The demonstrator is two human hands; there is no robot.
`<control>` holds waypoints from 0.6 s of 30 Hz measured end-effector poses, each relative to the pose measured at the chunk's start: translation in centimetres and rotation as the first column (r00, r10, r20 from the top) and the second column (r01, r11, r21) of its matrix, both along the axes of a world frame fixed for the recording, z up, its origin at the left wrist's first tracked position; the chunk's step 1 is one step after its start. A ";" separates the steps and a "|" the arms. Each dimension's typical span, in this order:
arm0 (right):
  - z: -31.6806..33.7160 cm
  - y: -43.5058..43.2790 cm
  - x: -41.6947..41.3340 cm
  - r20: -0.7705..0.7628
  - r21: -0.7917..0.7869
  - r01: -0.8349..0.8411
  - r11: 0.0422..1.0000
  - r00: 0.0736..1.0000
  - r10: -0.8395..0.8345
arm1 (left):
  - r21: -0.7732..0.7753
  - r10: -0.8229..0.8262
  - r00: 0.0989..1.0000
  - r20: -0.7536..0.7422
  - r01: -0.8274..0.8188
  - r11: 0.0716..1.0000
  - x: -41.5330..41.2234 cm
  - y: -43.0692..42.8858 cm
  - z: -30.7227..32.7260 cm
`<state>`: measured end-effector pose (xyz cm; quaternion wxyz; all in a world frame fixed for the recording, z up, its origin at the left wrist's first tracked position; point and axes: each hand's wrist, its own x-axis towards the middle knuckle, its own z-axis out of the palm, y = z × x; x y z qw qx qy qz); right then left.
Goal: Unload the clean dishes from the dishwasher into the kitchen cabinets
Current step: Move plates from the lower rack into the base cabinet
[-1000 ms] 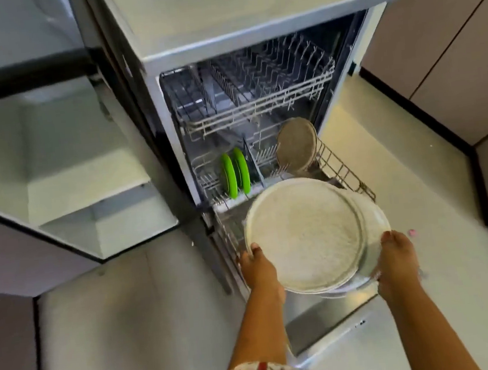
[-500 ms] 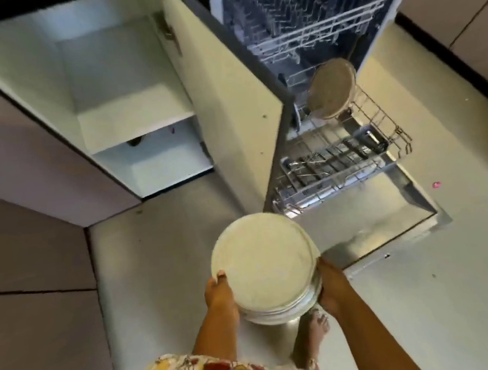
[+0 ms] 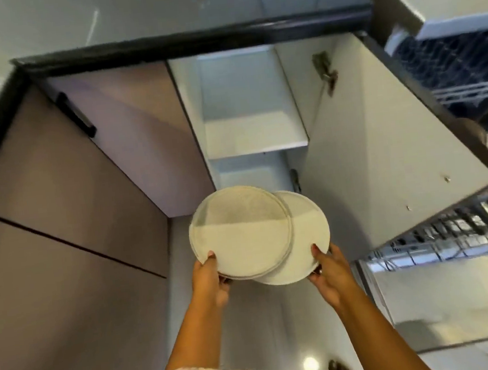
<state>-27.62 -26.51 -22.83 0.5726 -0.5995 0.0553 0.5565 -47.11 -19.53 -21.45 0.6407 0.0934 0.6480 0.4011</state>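
I hold a small stack of pale round plates (image 3: 242,233) in front of an open lower cabinet (image 3: 246,100). The top plate sits shifted left over a white plate (image 3: 308,238) below it. My left hand (image 3: 210,281) grips the stack's near left rim. On the near right rim, my right hand (image 3: 328,269) holds the lower plate. The cabinet has a white shelf (image 3: 255,146) with nothing visible on it. The dishwasher (image 3: 460,77) stands open at the right, its lower rack (image 3: 452,232) pulled out.
The cabinet's open door (image 3: 383,146) stands between the cabinet and the dishwasher. A closed brown door with a black handle (image 3: 76,115) is to the left. A dark counter edge (image 3: 191,41) runs above. One brownish plate (image 3: 472,130) peeks past the door's edge.
I have turned left from the dishwasher to face the open cabinet, carrying the plates with both hands. The top plate has slid left on the stack.
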 end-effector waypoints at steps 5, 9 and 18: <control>2.5 6.8 0.5 0.211 0.100 0.066 0.993 0.974 -0.086 | 0.254 0.088 0.990 -0.114 -0.057 0.966 0.0 5.8 4.2; 2.6 13.3 2.6 0.279 0.169 0.115 0.979 0.947 -0.160 | 0.502 0.102 0.934 -0.341 0.090 0.860 1.3 9.4 6.1; -1.0 27.9 7.2 0.101 0.244 0.103 0.964 0.986 -0.131 | 0.549 0.057 0.669 -0.741 0.554 0.626 7.3 18.3 4.8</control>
